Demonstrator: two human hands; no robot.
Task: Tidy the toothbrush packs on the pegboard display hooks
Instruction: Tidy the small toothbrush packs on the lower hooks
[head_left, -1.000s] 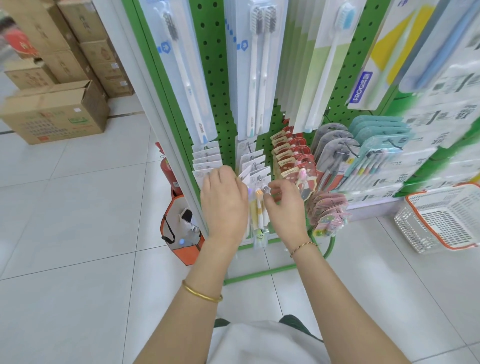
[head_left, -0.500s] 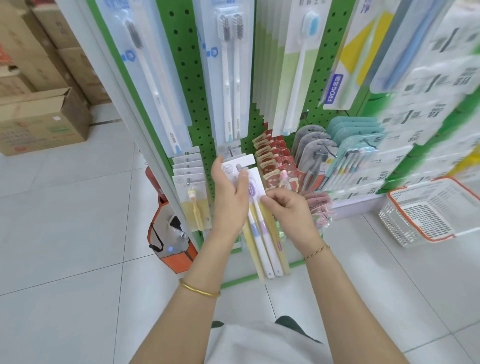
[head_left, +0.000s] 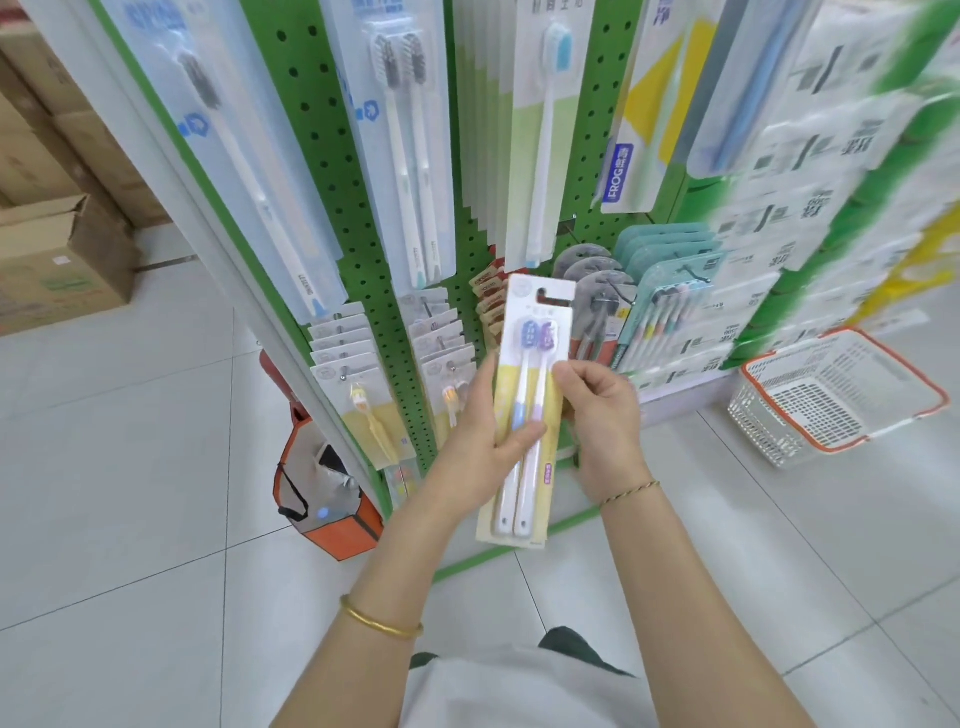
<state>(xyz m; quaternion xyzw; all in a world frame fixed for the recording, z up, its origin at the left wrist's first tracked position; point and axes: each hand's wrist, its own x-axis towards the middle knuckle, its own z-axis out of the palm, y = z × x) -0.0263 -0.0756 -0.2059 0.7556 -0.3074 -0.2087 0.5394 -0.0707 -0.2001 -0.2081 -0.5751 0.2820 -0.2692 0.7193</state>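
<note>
View: head camera, angled down at the foot of the display.
Item: twin toothbrush pack (head_left: 535, 322), centre of frame, off every hook, near upright, hang slot at the top, in front of the lower rows of the green pegboard (head_left: 332, 171).
Left hand (head_left: 483, 441): wrapped round the pack's left edge at mid-height, thumb laid across the front.
Right hand (head_left: 602, 421): pinching the right edge slightly higher, thumb in front.
Handling (judged): light; card back fairly stiff but bendable; clear blister smooth, probably slippery and easy to dent; hang slot the weak spot, liable to tear.
Hold (advised): card edges at mid-height, top left free for the hook.
Likely home (judged): yellow-card packs (head_left: 358, 384) or their neighbouring row (head_left: 447, 364), left of centre; which hook cannot be told.
Nearby stock: tall packs (head_left: 400, 130) above; red-card row (head_left: 488, 301), grey packs (head_left: 592, 280), teal packs (head_left: 670, 270) right of centre.
Floor: wire basket (head_left: 779, 431) at right, orange bag (head_left: 327, 499) by the display foot, cardboard boxes (head_left: 57, 260) at far left.
Obstructions (judged): bottoms of the tall packs overhanging the lower hooks; tightly crowded cards leaving little space at a hook tip.
</note>
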